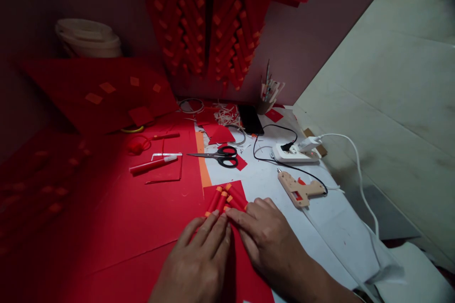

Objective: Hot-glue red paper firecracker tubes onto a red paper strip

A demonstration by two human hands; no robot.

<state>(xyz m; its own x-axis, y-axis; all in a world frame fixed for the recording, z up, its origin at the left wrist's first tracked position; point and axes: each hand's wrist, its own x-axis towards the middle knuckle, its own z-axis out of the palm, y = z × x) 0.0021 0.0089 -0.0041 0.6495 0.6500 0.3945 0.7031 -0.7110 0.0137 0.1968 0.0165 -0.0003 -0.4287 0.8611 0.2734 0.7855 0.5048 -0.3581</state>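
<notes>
Several red paper rolls with orange bands (216, 200) lie in a slanted, V-like pattern on a narrow strip of red card (240, 190). My left hand (199, 258) comes from below, its fingers close together and their tips pressed on the lower rolls at the left. From the right, my right hand (266, 234) reaches across the strip. Its index finger points at the lowest roll, against the left fingertips, and the other fingers are curled. Both hands hold the lowest rolls down against the card; my fingers hide most of those rolls.
Black-handled scissors (226, 156) and a red marker (152, 165) lie beyond my hands. A beige glue gun (300, 188) rests at right near a white power strip (295, 153). Farther back are a phone (250, 120), a pen cup (265, 104) and hanging red panels covered with rolls (234, 33).
</notes>
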